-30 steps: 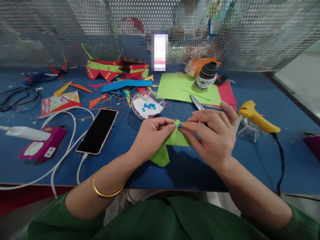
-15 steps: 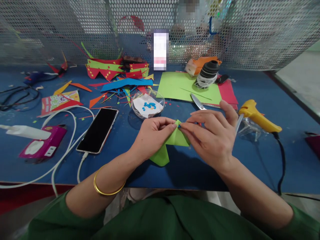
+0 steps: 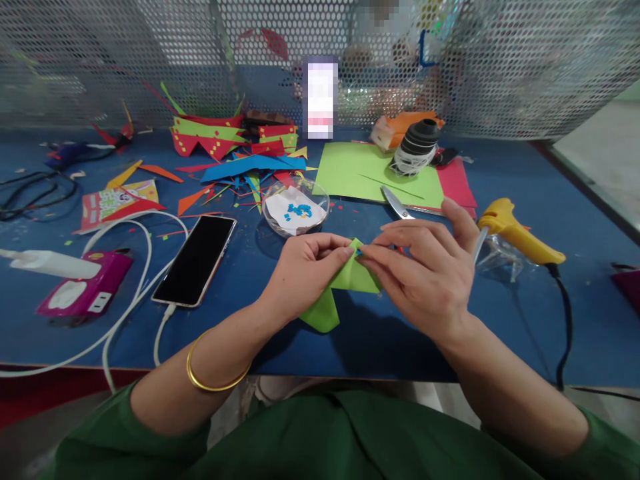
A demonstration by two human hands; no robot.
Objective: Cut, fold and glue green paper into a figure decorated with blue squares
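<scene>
My left hand pinches a folded light green paper piece between thumb and fingers, above the front of the blue table. My right hand has thumb and index finger pressed together on a small blue paper bit at the top edge of the green piece; its other fingers are raised. A rounded green flap hangs below my left hand. Behind my hands, a clear round dish holds a white paper with several small blue bits.
Scissors lie behind my right hand, partly hidden. A yellow glue gun is on the right. Green sheets, paper scraps and red-and-green paper masks lie at the back. A phone, cables and purple power strip occupy the left.
</scene>
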